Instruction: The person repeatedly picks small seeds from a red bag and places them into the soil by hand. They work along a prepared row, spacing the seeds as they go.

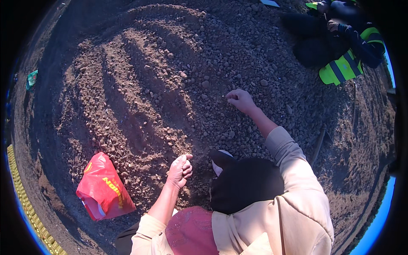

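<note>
My left hand (180, 171) is above the soil near my knees, its fingers curled into a loose fist with the thumb along the top. Whether anything small lies inside that fist is hidden. Farther forward and to the right, my right hand (241, 100) reaches over stony ground, thumb and fingertips drawn together. I make out no object between those fingertips. Below both hands spreads loose brown soil (149, 92), raked into curved ridges and furrows and full of clods and stones. Left of my left hand, a red plastic bag (103, 188) with yellow lettering rests on the ground.
At the upper right a person in a yellow reflective vest (342, 68) is low to the ground. A long thin stick or handle (317, 146) lies right of my right arm. A green packet (32, 79) lies far left; a yellow barrier-like row (30, 207) runs along the lower left rim.
</note>
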Demonstrator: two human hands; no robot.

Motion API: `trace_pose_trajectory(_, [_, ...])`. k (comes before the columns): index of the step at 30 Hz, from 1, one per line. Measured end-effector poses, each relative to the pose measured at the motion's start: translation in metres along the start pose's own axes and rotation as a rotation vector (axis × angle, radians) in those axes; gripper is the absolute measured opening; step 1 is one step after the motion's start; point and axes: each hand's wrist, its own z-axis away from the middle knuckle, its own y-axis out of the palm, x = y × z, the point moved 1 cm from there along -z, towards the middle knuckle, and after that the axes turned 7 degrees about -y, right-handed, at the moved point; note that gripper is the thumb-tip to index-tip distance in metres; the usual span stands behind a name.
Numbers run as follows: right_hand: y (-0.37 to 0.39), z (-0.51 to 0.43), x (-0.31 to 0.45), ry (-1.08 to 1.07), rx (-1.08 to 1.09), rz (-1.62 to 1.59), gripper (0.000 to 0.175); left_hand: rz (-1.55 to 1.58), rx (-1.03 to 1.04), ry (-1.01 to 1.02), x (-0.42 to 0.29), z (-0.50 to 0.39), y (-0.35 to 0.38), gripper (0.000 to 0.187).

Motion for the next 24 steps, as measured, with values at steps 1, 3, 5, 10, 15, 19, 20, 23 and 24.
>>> trace_pose_trajectory(1, [0.002,0.011,0.001,-0.04,0.063,0.067,0.02,0.005,-0.011,-0.002,-0.001,-0.001,0.0,0.027])
trace_pose_trajectory(3, [0.001,0.03,0.001,0.003,-0.003,0.18,0.023,0.006,0.006,0.002,-0.002,-0.001,0.0,0.026])
trace_pose_trajectory(5, [-0.002,0.041,0.0,0.155,-0.019,0.222,0.026,0.018,0.01,0.009,-0.003,0.0,-0.001,0.025])
trace_pose_trajectory(10, [0.0,0.042,0.007,0.171,-0.116,0.043,0.03,0.028,-0.011,0.011,-0.004,0.0,-0.003,0.025])
trace_pose_trajectory(15, [0.023,0.025,0.015,0.044,0.011,0.327,0.019,0.004,0.014,0.007,-0.001,-0.005,0.001,0.025])
trace_pose_trajectory(19, [0.019,0.023,0.034,0.131,-0.003,0.243,0.016,0.007,0.002,0.016,-0.004,-0.005,0.006,0.025])
trace_pose_trajectory(20, [0.016,0.026,0.043,0.197,-0.046,0.191,0.016,0.018,-0.007,0.02,-0.006,-0.006,0.008,0.026])
trace_pose_trajectory(23, [0.024,0.038,0.091,0.032,0.096,-0.241,0.019,-0.007,-0.115,0.041,-0.013,-0.013,0.018,0.033])
trace_pose_trajectory(24, [0.03,0.042,0.107,-0.089,0.211,-0.385,0.021,0.049,-0.091,0.043,-0.016,-0.018,0.023,0.034])
